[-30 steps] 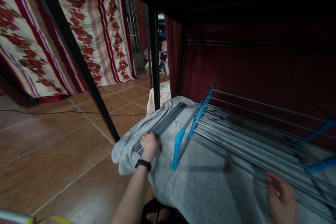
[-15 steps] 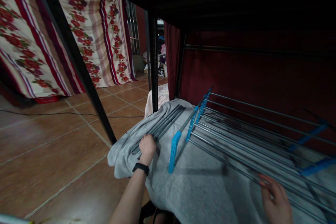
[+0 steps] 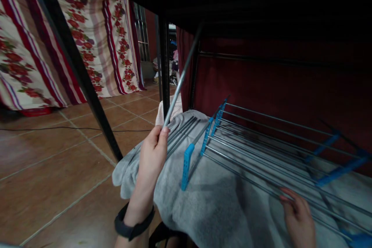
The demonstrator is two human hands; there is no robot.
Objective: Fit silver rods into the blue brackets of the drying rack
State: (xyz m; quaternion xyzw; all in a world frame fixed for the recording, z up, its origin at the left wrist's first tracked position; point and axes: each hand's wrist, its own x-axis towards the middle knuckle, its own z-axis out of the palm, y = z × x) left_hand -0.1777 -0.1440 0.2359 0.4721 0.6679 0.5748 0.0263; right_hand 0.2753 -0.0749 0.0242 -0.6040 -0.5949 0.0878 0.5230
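Observation:
A grey metal rod (image 3: 180,81) slants up from my left hand (image 3: 153,149), whose thumb and fingers are closed around its lower end. Below it, several similar loose rods (image 3: 181,133) lie side by side on a grey blanket (image 3: 209,209). A drying rack (image 3: 247,155) with metal rods and blue plastic end pieces (image 3: 186,166) lies on the same blanket. My right hand (image 3: 298,215) is at the rack's near rod, with curled fingers and thumb closed on it; part of that grip is hidden.
A dark metal frame surrounds the blanket, with a slanting post (image 3: 75,58) at left and another post (image 3: 165,69) behind. Its dark underside hangs low overhead. A dark red curtain (image 3: 261,81) hangs behind. On the tiled floor (image 3: 58,162) runs a thin cable (image 3: 72,128); a floral cloth (image 3: 95,46) hangs beyond.
My left hand has taken a rod from the loose ones on the blanket and raised it, tilted upward. The right hand stays at the rack; the view has shifted slightly.

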